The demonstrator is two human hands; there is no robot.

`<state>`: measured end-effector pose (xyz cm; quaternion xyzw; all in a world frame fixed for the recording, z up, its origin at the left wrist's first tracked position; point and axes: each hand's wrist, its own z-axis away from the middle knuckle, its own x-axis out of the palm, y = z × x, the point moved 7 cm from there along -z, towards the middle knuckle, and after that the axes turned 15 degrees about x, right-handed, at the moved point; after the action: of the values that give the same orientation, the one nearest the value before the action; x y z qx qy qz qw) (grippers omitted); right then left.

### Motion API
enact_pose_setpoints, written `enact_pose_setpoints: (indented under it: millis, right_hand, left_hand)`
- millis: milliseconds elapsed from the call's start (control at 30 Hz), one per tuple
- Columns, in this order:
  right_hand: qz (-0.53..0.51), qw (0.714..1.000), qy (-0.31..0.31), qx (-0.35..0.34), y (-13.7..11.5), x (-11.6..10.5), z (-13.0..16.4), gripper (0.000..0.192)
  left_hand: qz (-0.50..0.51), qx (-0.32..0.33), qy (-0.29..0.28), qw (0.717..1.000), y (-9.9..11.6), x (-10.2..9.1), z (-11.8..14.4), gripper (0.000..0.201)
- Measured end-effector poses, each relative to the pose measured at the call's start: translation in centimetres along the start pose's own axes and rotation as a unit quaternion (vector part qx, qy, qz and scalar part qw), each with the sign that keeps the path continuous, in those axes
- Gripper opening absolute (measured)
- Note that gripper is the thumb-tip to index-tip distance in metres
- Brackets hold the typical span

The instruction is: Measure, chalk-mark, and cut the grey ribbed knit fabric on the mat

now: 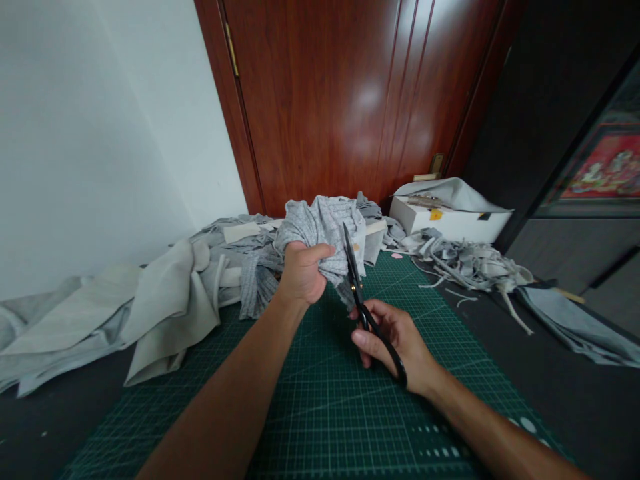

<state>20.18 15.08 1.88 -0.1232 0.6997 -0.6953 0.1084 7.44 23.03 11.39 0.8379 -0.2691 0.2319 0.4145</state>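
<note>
Grey fabric: we see a bunched piece of grey fabric [323,230] lifted above the green cutting mat [320,400], near the mat's far edge, in front of the wooden door [350,93].
Left hand: our left hand [303,273] is closed tightly around the fabric, squeezing it into a bundle; the cloth spills out above and to the right of the fist.
Right hand: our right hand [395,340] grips the black scissors [363,303], fingers wrapped around the handles.
Scissors: the blades point up and away from us, and they lie against the right side of the bundle; we cannot tell if they are parted or closed.
Left side: a pile of pale grey cloth [150,300] lies partly on the mat and partly on the dark floor, along the white wall.
Right side: narrow grey strips [470,263] lie in a heap near a white box [450,217].
Far right: another grey piece [575,320] lies flat, well apart from the hands.
</note>
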Motion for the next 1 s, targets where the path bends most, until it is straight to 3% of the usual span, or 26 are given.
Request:
enact_pose_setpoints:
  millis: [367, 767, 1000]
  right_hand:
    - [0.016, 1.000, 0.002, 0.008, -0.2, 0.1, 0.0, 0.046]
    - [0.006, 1.000, 0.003, -0.004, 0.1, -0.1, -0.1, 0.043]
    - [-0.010, 1.000, -0.004, -0.014, -0.3, -0.1, 0.0, 0.043]
  left_hand:
    - [0.000, 0.017, 0.000, 1.000, 0.0, -0.3, -0.4, 0.060]
    - [0.008, -0.022, -0.059, 0.998, -0.5, 0.3, 0.2, 0.070]
    - [-0.018, -0.037, -0.053, 0.998, -0.8, 0.1, 0.4, 0.069]
